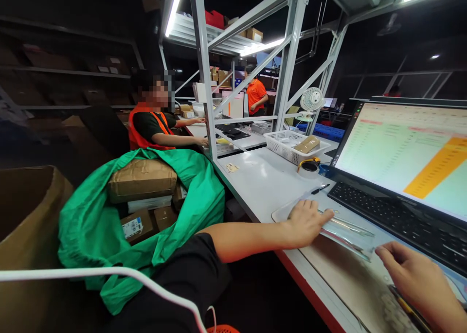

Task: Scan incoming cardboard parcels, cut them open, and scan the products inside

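A clear plastic bag point(348, 236) stretches between my two hands over the front of the desk. Thin, long items and a reddish strip show through it, too glossy to name. My left hand point(305, 222) has the bag's left end, its thumb pointing right along the top edge. At the right end, my right hand point(412, 270) has its fingers curled in, with the tips at the bag's corner. Beneath the bag lies a pale desk mat point(337, 279). A black pen point(320, 189) rests just beyond my left hand.
A monitor point(408, 153) and black keyboard point(397, 221) stand behind the bag. Farther back are a tape roll point(310, 167), a white basket point(284, 146) and a small fan point(312, 99). A green sack point(83, 216) of cartons sits left. A co-worker point(149, 129) works beyond the rack post point(204, 70).
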`<state>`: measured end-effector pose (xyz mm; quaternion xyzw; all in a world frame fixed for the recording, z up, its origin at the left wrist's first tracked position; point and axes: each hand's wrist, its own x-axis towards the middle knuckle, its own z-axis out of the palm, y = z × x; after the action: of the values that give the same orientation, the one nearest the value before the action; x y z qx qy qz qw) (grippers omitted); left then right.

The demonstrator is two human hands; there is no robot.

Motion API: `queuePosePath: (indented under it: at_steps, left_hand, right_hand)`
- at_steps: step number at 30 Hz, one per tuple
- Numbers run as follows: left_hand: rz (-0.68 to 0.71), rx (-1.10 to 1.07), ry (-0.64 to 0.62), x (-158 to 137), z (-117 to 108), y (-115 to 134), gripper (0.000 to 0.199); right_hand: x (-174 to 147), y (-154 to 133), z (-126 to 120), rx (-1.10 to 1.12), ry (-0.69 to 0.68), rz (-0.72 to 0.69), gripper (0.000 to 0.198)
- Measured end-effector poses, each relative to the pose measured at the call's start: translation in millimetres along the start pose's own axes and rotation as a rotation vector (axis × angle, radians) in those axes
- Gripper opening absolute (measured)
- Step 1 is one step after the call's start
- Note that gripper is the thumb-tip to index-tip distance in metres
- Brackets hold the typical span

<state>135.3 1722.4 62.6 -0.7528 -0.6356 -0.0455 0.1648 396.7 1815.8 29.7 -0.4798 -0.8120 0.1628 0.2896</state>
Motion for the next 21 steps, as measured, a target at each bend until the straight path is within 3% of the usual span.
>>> queuePosePath:
  at_steps: [2,7,10,14,16,18,19,21]
  left_hand:
    - [0.052,0.077,0.019,11.4,-7.8,20.1,0.048]
    - [0.2,0.084,0.087,30.4,-23.2,49.5,0.04]
    - [0.277,-0.101,0.155,33.1,-22.9,39.5,0.061]
    - [0.334,-0.558,0.319,30.5,-8.4,8.6,0.074]
    - [0.266,-0.799,0.339,29.9,1.2,-6.2,0.071]
    - [0.072,-1.003,0.283,32.0,10.1,-19.0,0.071]
    - [-0.036,-1.083,0.216,34.5,14.1,-24.7,0.07]
    - [-0.178,-1.208,0.018,41.8,20.8,-34.5,0.066]
  right_hand:
    - [-6.4,-17.2,8.7,-0.083,0.007,0.006,0.032]
    - [-38.9,-67.0,26.4,-0.047,0.331,-0.161,0.032]
    - [-45.2,-70.1,19.4,0.12,0.352,-0.17,0.032]
    - [-41.4,-63.6,0.9,0.26,0.23,-0.097,0.039]
    - [-44.9,-68.8,-11.7,0.304,0.204,-0.096,0.04]
    - [-56.9,-83.9,-29.5,0.381,0.226,-0.131,0.035]
    - [-65.8,-95.2,-40.1,0.424,0.225,-0.189,0.031]
    - [-86.4,-123.9,-62.2,0.505,0.132,-0.456,0.026]
